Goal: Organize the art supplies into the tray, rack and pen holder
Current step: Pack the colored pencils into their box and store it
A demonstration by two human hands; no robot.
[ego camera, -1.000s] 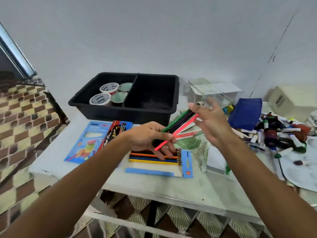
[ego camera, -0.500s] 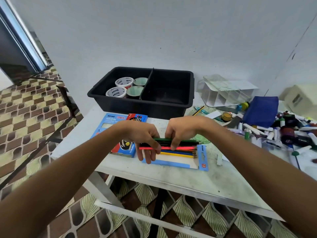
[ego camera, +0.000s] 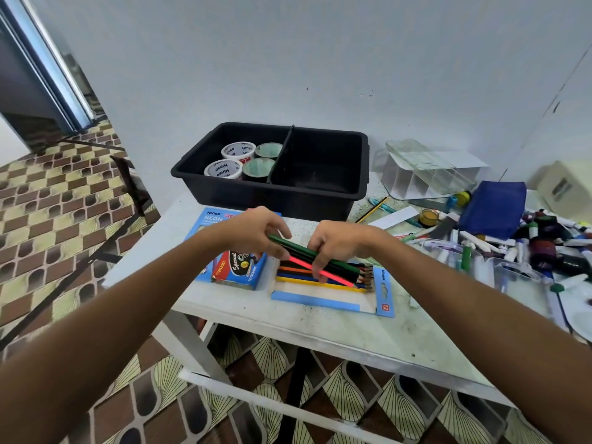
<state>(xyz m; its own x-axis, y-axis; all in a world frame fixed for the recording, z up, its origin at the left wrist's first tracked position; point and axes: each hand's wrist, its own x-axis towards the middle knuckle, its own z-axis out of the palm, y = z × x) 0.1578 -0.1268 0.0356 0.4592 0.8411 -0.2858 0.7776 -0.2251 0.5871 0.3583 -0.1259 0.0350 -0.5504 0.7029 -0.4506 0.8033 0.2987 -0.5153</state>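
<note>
The white table [ego camera: 336,331] carries a black tray [ego camera: 358,187], pencil boxes [ego camera: 238,270] and (at right) scattered markers [ego camera: 499,241].

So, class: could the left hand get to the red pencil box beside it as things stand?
Probably not yet: the red pencil box lies uncovered just below the left hand, but that hand and the right hand are gripping a bundle of pencils.

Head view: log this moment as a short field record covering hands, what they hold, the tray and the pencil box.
left hand: grips the upper end of the pencil bundle
right hand: grips the same bundle further down
bundle: tilted, tips toward the lower right, above the open pencil box
black tray: four paint pots in the left compartment; right compartment looks bare
table right side: loose markers
</note>
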